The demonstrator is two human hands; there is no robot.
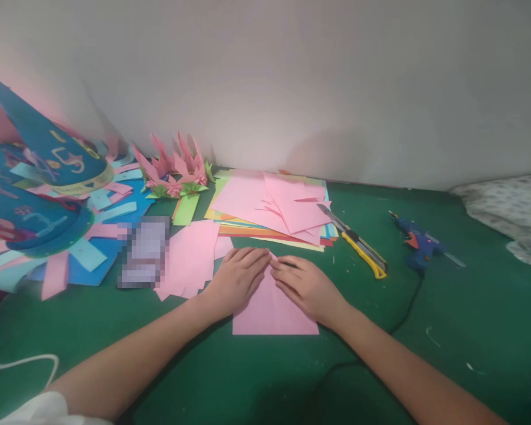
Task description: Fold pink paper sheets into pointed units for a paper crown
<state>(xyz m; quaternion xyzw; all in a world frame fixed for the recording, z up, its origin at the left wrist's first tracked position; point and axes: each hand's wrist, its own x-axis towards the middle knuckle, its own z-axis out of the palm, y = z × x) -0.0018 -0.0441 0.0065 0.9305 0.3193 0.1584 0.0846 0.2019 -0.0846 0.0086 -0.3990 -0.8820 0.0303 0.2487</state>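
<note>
Blue decorated cone hats (pixel 71 150) are leaning far to the left of the pink sheet (pixel 274 316), and they are looking already made up, with pale strips around their brims. Nearer to the sheet, still on its left, a pixelated rectangular object (pixel 144 251) is lying, its identity hidden. Behind it, to the sheet's far left corner, a folded-paper flower crown (pixel 174 171) in pink and green is standing, seemingly finished or close to it. Loose pink paper pieces (pixel 190 254) are waiting just left of the sheet, apparently unworked. The left hand (pixel 236 280) is resting on the sheet's left half, fingers straight, close together and grasping nothing. Behind the sheet, a coloured paper stack (pixel 269 203) is lying. The sheet itself is lying flat between the forearms, narrowing towards its far point; its folding is seeming early, most of the shaping being left. The right hand (pixel 310 289) is mirroring the left on the sheet's right half, wrist angled inward, fingers slightly spread, tips meeting near that point, gripping nothing visible. Right of the sheet, a yellow utility knife (pixel 360 251) is lying with its blade showing, and farther right a blue glue gun (pixel 422 245) is lying idle.
</note>
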